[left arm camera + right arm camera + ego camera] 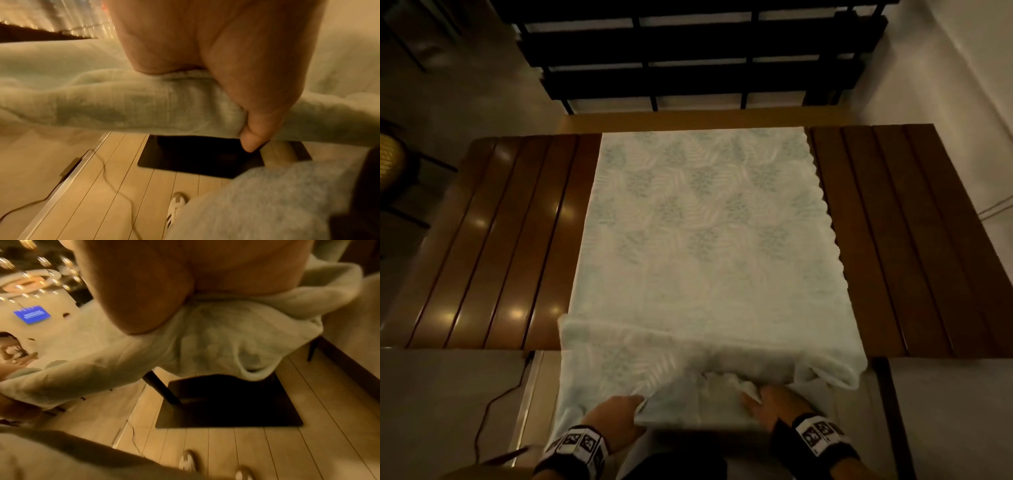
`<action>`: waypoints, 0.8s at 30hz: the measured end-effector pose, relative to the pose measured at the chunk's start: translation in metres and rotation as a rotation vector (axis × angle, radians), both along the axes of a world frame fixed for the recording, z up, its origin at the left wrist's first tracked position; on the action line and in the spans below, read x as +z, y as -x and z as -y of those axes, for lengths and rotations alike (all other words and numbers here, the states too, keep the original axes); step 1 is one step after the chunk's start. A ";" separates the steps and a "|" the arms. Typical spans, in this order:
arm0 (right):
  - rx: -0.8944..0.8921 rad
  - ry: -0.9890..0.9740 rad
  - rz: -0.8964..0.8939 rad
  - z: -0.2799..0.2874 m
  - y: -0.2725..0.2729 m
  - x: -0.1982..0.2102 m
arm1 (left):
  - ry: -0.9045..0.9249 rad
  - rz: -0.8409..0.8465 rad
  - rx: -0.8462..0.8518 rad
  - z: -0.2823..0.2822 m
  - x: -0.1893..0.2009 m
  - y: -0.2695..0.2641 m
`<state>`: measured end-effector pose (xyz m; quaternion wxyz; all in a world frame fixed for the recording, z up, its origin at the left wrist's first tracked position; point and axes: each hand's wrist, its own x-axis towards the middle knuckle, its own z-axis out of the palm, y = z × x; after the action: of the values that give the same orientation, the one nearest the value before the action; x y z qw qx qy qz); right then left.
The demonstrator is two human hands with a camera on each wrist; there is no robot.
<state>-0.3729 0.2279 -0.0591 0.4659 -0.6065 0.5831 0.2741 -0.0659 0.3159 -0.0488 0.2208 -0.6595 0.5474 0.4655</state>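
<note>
Head view: the table [493, 240] shows bare slats at 9 o'clock. The cloth [705, 222] lies flat across its middle from 12 down to 6, where the near end hangs off the edge toward you. Your left hand [616, 411], at 7 o'clock, pinches that hanging hem, thumb curled over a fold. Your right hand [777, 404], at 5 o'clock, has its fingers closed on a bunched part of the same hem. At 3 o'clock the cloth's scalloped side runs along more bare slats. The cloth looks light, thin and limp. It will likely sag and crumple between your hands, and may slide on the glossy wood. Take it at the two near corners, hands wider apart, so the hem runs taut.
</note>
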 end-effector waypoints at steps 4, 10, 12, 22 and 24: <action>0.053 -0.043 -0.024 -0.012 -0.001 -0.015 | -0.072 -0.082 -0.003 -0.021 -0.012 0.008; 0.202 -0.070 0.001 -0.004 -0.008 -0.028 | 0.141 0.019 -0.116 -0.026 -0.063 -0.012; 0.213 -0.080 0.040 -0.003 -0.003 -0.031 | -0.040 -0.109 -0.073 -0.007 -0.041 -0.012; -0.489 0.524 0.025 0.054 0.065 0.060 | 0.413 -0.018 0.555 0.050 0.040 -0.127; -0.656 0.669 -0.078 0.071 0.083 0.067 | 0.452 0.059 0.646 0.059 0.040 -0.140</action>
<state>-0.4562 0.1574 0.0082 0.2846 -0.4962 0.8174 -0.0681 0.0739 0.2564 -0.0089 -0.0722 -0.8428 0.3936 0.3599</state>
